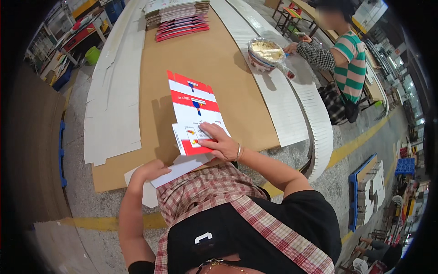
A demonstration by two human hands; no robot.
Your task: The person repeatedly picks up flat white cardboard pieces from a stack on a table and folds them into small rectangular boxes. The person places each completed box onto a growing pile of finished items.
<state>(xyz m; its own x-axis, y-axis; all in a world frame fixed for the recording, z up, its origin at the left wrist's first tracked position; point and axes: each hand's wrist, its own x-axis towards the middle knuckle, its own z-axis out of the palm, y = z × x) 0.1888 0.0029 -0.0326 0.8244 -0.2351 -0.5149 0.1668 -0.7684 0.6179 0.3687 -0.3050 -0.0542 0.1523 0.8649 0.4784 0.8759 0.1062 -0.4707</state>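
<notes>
A flat folding carton (195, 106), red and white with small printed pictures, leans over the near end of the table in front of me. My right hand (221, 142) lies across its lower printed face, fingers spread and pressing on it. White unprinted card (188, 165) sticks out below, close to my apron; whether it belongs to the same carton I cannot tell. The fingers of my left hand (153, 171) are closed over the left end of that white card. Their undersides are hidden.
Brown cardboard (157, 86) covers the tabletop, with white corrugated strips (116, 91) along its sides. Stacked flat cartons (178, 18) lie at the far end. A plastic-covered tub (267, 54) stands right, beside a co-worker (349, 64) in a striped shirt. A blue pallet (353, 196) sits on the floor.
</notes>
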